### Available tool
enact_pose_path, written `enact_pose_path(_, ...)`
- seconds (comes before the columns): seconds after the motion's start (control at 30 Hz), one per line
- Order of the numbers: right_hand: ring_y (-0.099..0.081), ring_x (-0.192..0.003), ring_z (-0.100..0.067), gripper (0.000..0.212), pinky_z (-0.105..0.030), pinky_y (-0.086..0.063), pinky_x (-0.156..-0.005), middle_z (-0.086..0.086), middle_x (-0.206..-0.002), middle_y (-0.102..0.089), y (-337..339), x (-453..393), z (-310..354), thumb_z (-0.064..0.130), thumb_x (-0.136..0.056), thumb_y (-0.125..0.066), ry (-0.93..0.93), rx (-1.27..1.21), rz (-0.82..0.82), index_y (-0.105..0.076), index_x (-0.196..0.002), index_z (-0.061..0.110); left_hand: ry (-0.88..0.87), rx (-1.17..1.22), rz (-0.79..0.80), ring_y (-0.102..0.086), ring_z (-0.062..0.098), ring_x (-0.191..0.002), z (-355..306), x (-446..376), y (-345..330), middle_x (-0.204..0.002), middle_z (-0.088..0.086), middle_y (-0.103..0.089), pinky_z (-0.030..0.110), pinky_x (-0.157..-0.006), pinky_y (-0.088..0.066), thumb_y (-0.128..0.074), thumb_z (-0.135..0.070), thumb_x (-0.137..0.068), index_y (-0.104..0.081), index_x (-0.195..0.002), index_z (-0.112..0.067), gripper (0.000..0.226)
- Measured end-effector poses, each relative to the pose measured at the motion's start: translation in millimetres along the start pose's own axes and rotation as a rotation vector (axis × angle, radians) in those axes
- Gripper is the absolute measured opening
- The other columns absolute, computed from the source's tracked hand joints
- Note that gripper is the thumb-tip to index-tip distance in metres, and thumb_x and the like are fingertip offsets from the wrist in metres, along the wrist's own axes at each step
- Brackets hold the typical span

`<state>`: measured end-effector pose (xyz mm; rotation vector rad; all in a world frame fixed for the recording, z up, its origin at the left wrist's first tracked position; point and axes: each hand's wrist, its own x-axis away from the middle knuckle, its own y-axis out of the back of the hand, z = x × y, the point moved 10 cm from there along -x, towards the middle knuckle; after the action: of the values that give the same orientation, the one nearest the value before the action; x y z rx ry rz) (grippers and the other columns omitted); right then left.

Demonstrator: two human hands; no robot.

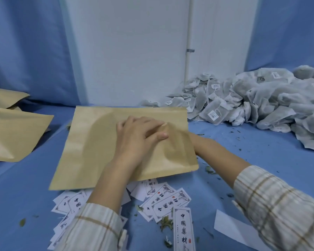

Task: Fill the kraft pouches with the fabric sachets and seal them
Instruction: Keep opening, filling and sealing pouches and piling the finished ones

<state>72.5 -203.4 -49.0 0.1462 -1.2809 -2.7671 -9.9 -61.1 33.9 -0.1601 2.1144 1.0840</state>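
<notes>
At the far left two kraft pouches (11,134) are lying overlapped on the blue table (261,160), one partly under the other, apparently finished or waiting, which I cannot tell; in the middle a third kraft pouch (101,142) is lying flat and tilted, its near edge covering a scatter of printed cards (163,200), too overlapped to count; the left hand (136,140) is resting on top of this pouch, its fingers lying together and pressing down on the paper near the right side; the right hand is reaching in under or into the pouch's right edge, so only the forearm (221,156) is showing and I cannot tell how its fingers are lying; a single white paper strip (232,230) is lying near the right sleeve; at the far right a heap of fabric sachets (261,102) is piled against the wall, far too many to count; loose dried leaf bits (209,170) are littering the table, so crumbs are likely getting caught in the pouch mouth and spoiling the seal; the pouch is also sitting on slippery cards, so pressing could be making it slide.
</notes>
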Motion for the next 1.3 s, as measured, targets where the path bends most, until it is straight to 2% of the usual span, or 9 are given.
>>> enact_pose_path(0.1, -0.034, -0.095, -0.008, 0.033, -0.019, -0.034, -0.069, -0.013, -0.120, -0.054, 31, 12, 9, 0.007, -0.100, -0.034, 0.102, -0.230, -0.043, -0.047, -0.126, -0.007, 0.141, 0.191, -0.048, -0.055, 0.001, -0.082, 8, -14, -2, -0.077, -0.026, -0.065, 0.020, -0.086, -0.038, -0.075, -0.047, -0.070, -0.068, -0.090, -0.054, 0.022)
enact_pose_path(0.2, -0.053, -0.077, -0.001, 0.021, -0.020, -0.032, -0.063, 0.003, -0.072, -0.053, 62, 27, 19, -0.002, -0.088, -0.052, 0.280, -0.304, -0.030, -0.057, -0.072, 0.012, 0.183, 0.273, -0.062, -0.050, -0.024, -0.074, -1, -31, -16, -0.087, -0.044, -0.055, -0.001, -0.073, -0.034, -0.078, -0.044, -0.068, -0.046, -0.085, -0.073, 0.046)
enact_pose_path(0.33, -0.063, -0.090, 0.001, 0.027, -0.014, -0.047, -0.079, 0.010, -0.098, -0.069, 99, 21, -26, 0.008, -0.080, -0.069, 0.286, -0.457, -0.172, -0.070, -0.106, 0.015, 0.256, 0.339, -0.058, -0.048, -0.029, -0.076, -1, -52, -52, -0.078, -0.052, -0.049, -0.006, -0.071, -0.032, -0.081, -0.039, -0.067, -0.058, -0.079, -0.062, 0.034)
enact_pose_path(0.53, -0.059, -0.076, 0.001, 0.020, -0.001, -0.038, -0.066, 0.008, -0.092, -0.070, 139, -7, -133, 0.015, -0.086, -0.061, 0.040, -0.161, -0.517, -0.072, -0.100, 0.022, 0.371, 0.305, -0.029, -0.061, 0.001, -0.098, 0, -76, -126, -0.100, -0.018, -0.071, 0.021, -0.082, -0.045, -0.076, -0.044, -0.071, -0.072, -0.099, -0.042, 0.028)
enact_pose_path(0.77, -0.052, -0.101, -0.027, 0.050, -0.033, -0.043, -0.083, -0.011, -0.121, -0.040, 171, -41, -221, 0.031, -0.089, -0.056, -0.260, 0.099, -0.686, -0.042, -0.137, 0.029, 0.344, 0.274, -0.111, -0.061, 0.006, -0.079, -8, -97, -173, -0.085, -0.009, -0.073, 0.022, -0.075, -0.043, -0.078, -0.037, -0.071, -0.076, -0.090, -0.033, 0.020)
enact_pose_path(0.93, -0.048, -0.117, -0.028, 0.038, -0.029, -0.034, -0.091, -0.015, -0.129, -0.050, 183, -46, -240, 0.015, -0.091, -0.049, -0.241, -0.023, -0.808, -0.051, -0.129, 0.010, 0.298, 0.251, -0.105, -0.065, 0.016, -0.090, -11, -104, -186, -0.086, -0.007, -0.074, 0.039, -0.089, -0.045, -0.078, -0.036, -0.072, -0.076, -0.093, -0.032, 0.021)
enact_pose_path(1.1, -0.065, -0.079, -0.017, 0.025, -0.034, -0.051, -0.075, 0.002, -0.100, -0.062, 211, -1, -247, 0.014, -0.080, -0.042, -0.159, -0.579, -1.202, -0.056, -0.098, 0.024, 0.329, 0.318, -0.160, -0.058, 0.000, -0.097, -3, -104, -179, -0.099, -0.014, -0.072, 0.019, -0.090, -0.040, -0.078, -0.035, -0.072, -0.074, -0.099, -0.035, 0.028)
enact_pose_path(1.2, -0.055, -0.042, -0.004, 0.023, -0.026, -0.046, -0.042, 0.008, -0.092, -0.053, 191, -18, -237, 0.009, -0.078, -0.046, -0.026, -0.993, -0.996, -0.049, -0.095, 0.023, 0.312, 0.318, -0.152, -0.059, 0.004, -0.100, -6, -103, -180, -0.103, -0.014, -0.071, 0.023, -0.094, -0.040, -0.078, -0.035, -0.072, -0.073, -0.101, -0.034, 0.029)
enact_pose_path(1.3, -0.049, -0.040, -0.012, 0.033, -0.023, -0.040, -0.040, -0.001, -0.071, -0.058, 166, -46, -219, 0.011, -0.071, -0.051, -0.005, -1.072, -0.651, -0.048, -0.104, 0.008, 0.288, 0.322, -0.152, -0.057, 0.004, -0.095, -12, -101, -181, -0.101, -0.015, -0.071, 0.024, -0.093, -0.040, -0.078, -0.035, -0.072, -0.074, -0.101, -0.033, 0.029)
